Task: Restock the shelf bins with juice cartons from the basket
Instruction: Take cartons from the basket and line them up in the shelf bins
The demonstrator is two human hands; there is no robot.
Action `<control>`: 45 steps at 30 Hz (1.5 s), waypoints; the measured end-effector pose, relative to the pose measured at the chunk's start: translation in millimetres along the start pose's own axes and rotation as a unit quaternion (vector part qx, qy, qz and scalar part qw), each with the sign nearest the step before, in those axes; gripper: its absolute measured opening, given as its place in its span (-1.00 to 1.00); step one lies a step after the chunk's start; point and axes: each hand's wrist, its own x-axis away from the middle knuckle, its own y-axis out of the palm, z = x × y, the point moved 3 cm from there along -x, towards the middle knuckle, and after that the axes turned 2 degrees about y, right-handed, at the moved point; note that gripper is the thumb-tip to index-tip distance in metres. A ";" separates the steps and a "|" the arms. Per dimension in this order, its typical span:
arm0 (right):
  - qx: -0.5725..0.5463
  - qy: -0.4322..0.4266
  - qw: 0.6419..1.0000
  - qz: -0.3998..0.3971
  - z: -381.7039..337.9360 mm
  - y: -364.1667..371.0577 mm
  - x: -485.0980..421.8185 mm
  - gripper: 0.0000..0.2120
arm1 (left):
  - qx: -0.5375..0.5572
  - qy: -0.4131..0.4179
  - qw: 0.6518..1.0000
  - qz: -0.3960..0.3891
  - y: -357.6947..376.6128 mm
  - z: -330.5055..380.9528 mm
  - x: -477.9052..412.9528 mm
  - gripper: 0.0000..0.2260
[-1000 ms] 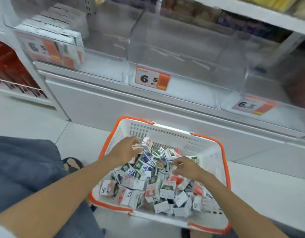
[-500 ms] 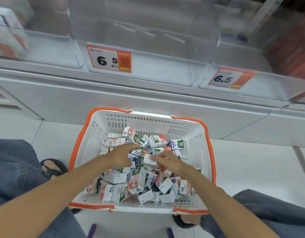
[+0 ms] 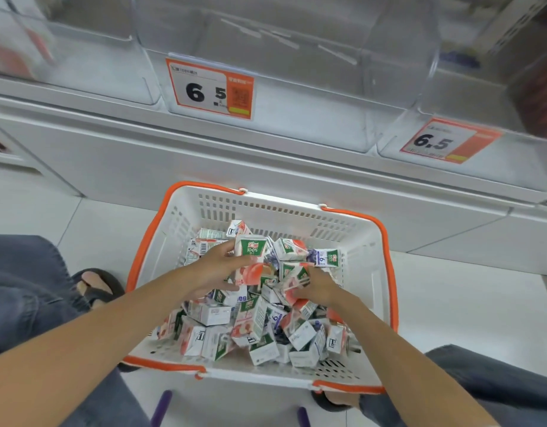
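The left hand [image 3: 216, 272] holds one juice carton [image 3: 250, 257] tight, just above the others in the basket [image 3: 266, 208] — the right hand [image 3: 320, 288] pinches another there. A loose grip could drop one beside the basket.

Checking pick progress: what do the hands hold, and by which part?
Left hand grips an upright peach carton by its left side; right hand pinches a second carton by its right end.

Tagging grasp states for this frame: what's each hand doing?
Left hand: holds a green-topped carton upright.
Right hand: grips a pink carton in the basket.
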 end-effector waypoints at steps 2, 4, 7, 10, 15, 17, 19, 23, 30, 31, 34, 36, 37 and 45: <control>0.042 -0.013 0.999 0.023 -3.6 -0.3 -7.9 -0.17 | 0.014 0.000 1.000 0.001 -3.1 -1.6 -1.3 -0.62; 0.035 -0.041 0.998 0.028 -8.2 0.3 -9.4 -0.53 | 0.011 0.001 1.000 0.008 -5.0 -2.9 -2.7 -0.69; -0.046 -0.062 0.997 -0.017 -15.8 3.5 -2.9 -0.55 | 0.009 0.001 1.000 0.027 -7.0 -4.7 -5.3 -0.64; -0.108 -0.099 0.989 0.012 -35.0 -16.6 13.5 -0.59 | -0.005 0.004 0.999 0.053 -13.4 -1.9 -5.7 -0.62; -0.185 -0.204 0.961 0.039 -106.7 -75.7 56.4 -0.60 | 0.027 0.012 1.000 0.006 -26.8 20.3 6.1 -0.50; -0.205 -0.233 0.950 0.028 -138.9 -90.0 72.3 -0.59 | 0.030 0.031 0.998 -0.054 -26.7 37.8 16.3 -0.38; -0.219 -0.253 0.942 0.030 -172.7 -101.6 87.1 -0.65 | 0.021 0.062 0.993 -0.094 -27.8 56.9 29.9 -0.28; -0.190 -0.277 0.941 0.029 -234.2 -116.5 109.5 -0.61 | 0.025 0.152 0.986 -0.060 -49.4 86.9 59.3 -0.37; -0.093 -0.335 0.937 0.001 -349.5 -133.8 153.1 -0.41 | 0.007 0.262 0.964 -0.033 -116.2 154.1 133.3 -0.47; -0.089 -0.356 0.930 0.020 -368.2 -138.3 161.6 -0.48 | 0.006 0.280 0.960 -0.017 -127.6 165.4 143.8 -0.48; -0.120 -0.418 0.898 0.065 -421.4 -154.3 176.8 -0.67 | 0.014 0.341 0.938 0.054 -169.2 203.7 172.4 -0.22; -0.160 -0.445 0.874 0.109 -453.1 -167.2 176.0 -0.61 | -0.058 0.364 0.920 0.130 -198.3 228.4 189.3 -0.02; -0.173 -0.452 0.865 0.134 -467.5 -172.7 172.5 -0.55 | -0.098 0.370 0.907 0.176 -212.8 238.3 195.2 0.05; -0.141 -0.401 0.841 0.335 -540.6 -200.7 84.3 -0.34 | -0.441 0.345 0.693 0.454 -310.2 257.6 160.5 -0.17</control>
